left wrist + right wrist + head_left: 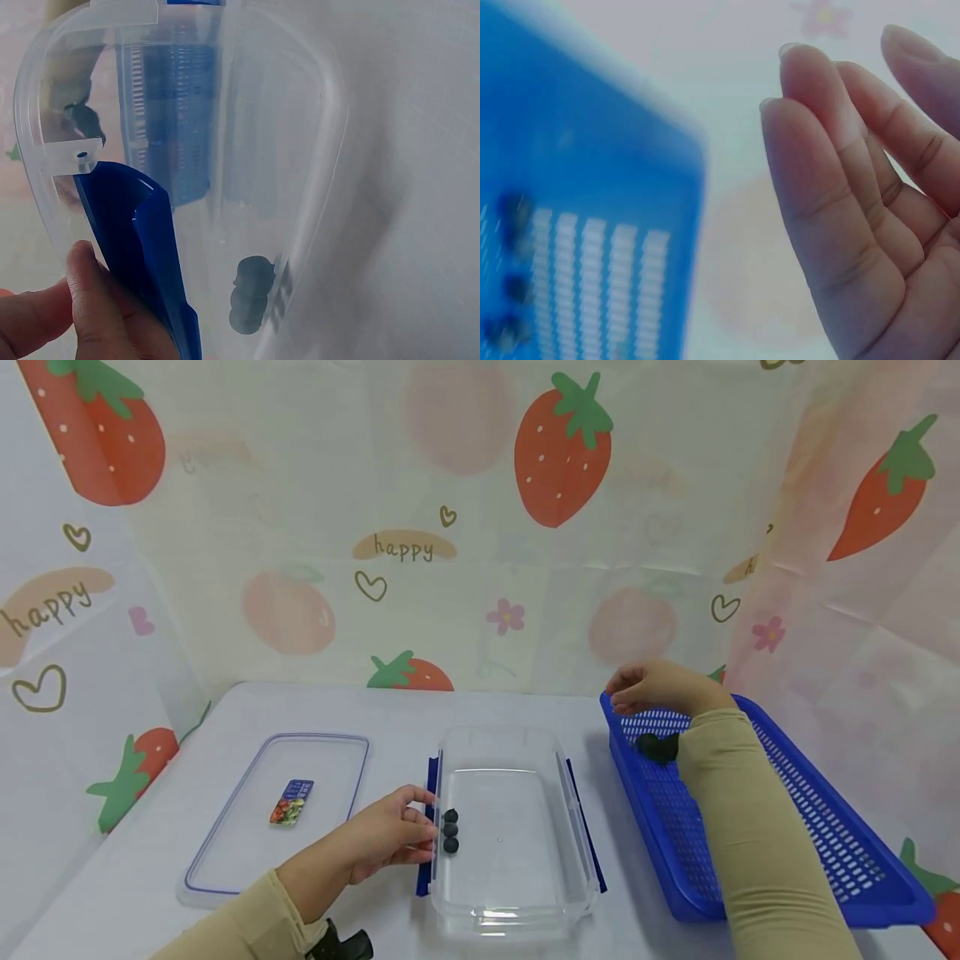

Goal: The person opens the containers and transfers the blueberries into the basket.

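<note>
A clear plastic box [517, 827] stands mid-table with blue side latches. Its left wall and latch [142, 247] are held by my left hand [393, 833], whose fingers bend at the edge. Three small dark round things, like blueberries [450, 830], sit in a row inside the box along that wall. Over the far left corner of a blue basket [652, 852] hovers my right hand [660, 687], its fingers loosely bent and holding nothing visible. More dark round things [516, 289] show blurred in the basket in the right wrist view; my right arm covers part of the basket in the head view.
To the left of the box lies a clear lid [225, 835] with a blue rim and a small printed label [291, 802]. A white cloth covers the table [397, 727]. Fruit-printed sheets [480, 460] hang behind and at both sides.
</note>
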A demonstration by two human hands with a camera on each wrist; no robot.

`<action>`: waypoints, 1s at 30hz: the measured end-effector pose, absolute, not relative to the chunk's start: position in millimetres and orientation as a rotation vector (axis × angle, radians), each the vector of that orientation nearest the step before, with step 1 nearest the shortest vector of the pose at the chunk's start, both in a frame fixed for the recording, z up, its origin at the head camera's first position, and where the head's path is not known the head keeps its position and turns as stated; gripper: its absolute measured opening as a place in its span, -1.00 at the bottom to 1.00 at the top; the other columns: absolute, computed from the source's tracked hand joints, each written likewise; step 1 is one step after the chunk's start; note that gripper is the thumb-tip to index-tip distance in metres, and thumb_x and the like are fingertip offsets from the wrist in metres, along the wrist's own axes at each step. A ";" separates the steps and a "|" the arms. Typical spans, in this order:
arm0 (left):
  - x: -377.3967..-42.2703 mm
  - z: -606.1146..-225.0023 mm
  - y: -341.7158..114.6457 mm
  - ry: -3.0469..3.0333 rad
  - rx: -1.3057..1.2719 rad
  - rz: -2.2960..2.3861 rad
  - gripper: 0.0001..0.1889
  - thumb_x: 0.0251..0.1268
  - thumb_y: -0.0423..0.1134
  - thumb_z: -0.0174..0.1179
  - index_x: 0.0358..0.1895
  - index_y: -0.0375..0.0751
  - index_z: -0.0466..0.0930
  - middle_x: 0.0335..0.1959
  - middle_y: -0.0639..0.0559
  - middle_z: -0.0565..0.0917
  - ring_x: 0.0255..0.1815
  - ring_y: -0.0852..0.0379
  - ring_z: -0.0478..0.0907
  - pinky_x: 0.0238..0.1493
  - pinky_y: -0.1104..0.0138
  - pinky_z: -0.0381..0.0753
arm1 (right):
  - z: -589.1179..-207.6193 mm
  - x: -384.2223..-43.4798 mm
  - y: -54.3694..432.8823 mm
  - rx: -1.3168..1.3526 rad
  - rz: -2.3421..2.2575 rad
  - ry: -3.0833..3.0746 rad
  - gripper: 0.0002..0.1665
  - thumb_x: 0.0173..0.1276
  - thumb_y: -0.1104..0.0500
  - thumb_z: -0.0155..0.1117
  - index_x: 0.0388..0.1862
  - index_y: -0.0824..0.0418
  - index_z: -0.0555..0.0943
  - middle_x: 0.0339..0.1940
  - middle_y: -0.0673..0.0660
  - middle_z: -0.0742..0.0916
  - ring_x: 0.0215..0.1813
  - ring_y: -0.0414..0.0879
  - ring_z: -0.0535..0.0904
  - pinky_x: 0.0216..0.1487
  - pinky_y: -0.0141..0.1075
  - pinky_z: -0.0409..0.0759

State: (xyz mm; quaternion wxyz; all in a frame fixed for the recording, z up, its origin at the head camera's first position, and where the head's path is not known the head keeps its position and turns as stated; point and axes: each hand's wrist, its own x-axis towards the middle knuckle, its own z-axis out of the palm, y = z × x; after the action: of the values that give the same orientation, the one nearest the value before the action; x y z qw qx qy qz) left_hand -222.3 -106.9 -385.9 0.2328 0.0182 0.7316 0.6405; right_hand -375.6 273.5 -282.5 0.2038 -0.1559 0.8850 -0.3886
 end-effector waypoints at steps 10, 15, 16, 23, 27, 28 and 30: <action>-221.6 -385.1 -107.1 2.006 0.054 1.760 -0.50 0.24 -0.41 0.10 0.23 -0.25 0.16 -0.27 -0.15 0.54 -0.40 0.10 0.60 -0.27 0.30 0.65 | -272.9 -371.7 198.5 -0.593 -0.926 2.468 -0.73 0.26 0.15 0.23 -0.09 0.23 0.54 -0.19 0.18 0.66 -0.17 -0.03 0.64 -0.05 -0.19 0.60; -221.1 -385.4 -107.6 2.001 0.058 1.762 -0.49 0.24 -0.40 0.11 0.23 -0.25 0.16 -0.27 -0.14 0.55 -0.40 0.10 0.60 -0.27 0.30 0.65 | -279.4 -368.2 165.7 -0.674 -0.970 2.358 -0.78 0.27 0.22 0.20 -0.11 0.27 0.55 -0.20 0.21 0.65 -0.17 0.02 0.63 -0.07 -0.21 0.61; -220.9 -385.2 -107.5 2.002 0.056 1.762 -0.49 0.24 -0.40 0.11 0.23 -0.25 0.16 -0.27 -0.14 0.54 -0.40 0.10 0.60 -0.27 0.30 0.65 | -282.1 -367.9 159.5 -0.679 -0.980 2.339 -0.78 0.27 0.23 0.20 -0.12 0.27 0.55 -0.20 0.23 0.65 -0.17 0.03 0.63 -0.09 -0.23 0.61; -221.4 -385.1 -106.6 2.000 0.043 1.763 -0.49 0.24 -0.40 0.10 0.23 -0.24 0.16 -0.26 -0.16 0.54 -0.38 0.09 0.60 -0.25 0.28 0.65 | -305.7 -365.8 119.7 -0.687 -0.941 2.279 -0.75 0.24 0.21 0.24 -0.12 0.30 0.57 -0.17 0.31 0.65 -0.17 0.07 0.63 -0.12 -0.25 0.63; -222.0 -385.1 -106.6 1.999 0.033 1.758 -0.50 0.25 -0.39 0.10 0.23 -0.23 0.16 -0.26 -0.16 0.54 -0.38 0.09 0.60 -0.25 0.28 0.65 | -321.5 -363.0 101.7 -0.669 -0.936 2.229 -0.79 0.23 0.22 0.26 -0.17 0.28 0.59 -0.20 0.28 0.66 -0.18 0.07 0.64 -0.14 -0.25 0.63; -222.0 -385.0 -106.6 1.999 0.031 1.757 -0.50 0.25 -0.39 0.11 0.22 -0.23 0.16 -0.26 -0.16 0.54 -0.38 0.09 0.60 -0.25 0.28 0.65 | -325.5 -362.4 98.1 -0.664 -0.933 2.216 -0.78 0.23 0.22 0.26 -0.17 0.29 0.59 -0.20 0.29 0.66 -0.17 0.09 0.63 -0.15 -0.25 0.63; -222.2 -384.9 -106.5 2.000 0.029 1.754 -0.50 0.24 -0.38 0.11 0.22 -0.23 0.16 -0.26 -0.16 0.54 -0.38 0.09 0.61 -0.25 0.28 0.65 | -334.6 -361.7 91.8 -0.653 -0.934 2.191 -0.78 0.23 0.24 0.24 -0.17 0.33 0.59 -0.19 0.32 0.65 -0.18 0.10 0.63 -0.17 -0.25 0.64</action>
State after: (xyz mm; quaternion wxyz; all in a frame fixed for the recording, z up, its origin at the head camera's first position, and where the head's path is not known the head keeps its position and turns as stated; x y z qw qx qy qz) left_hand -222.2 -106.5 -384.9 0.2383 0.0104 0.7301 0.6404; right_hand -361.7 91.8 -334.6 0.3299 -0.2495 0.8375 -0.3572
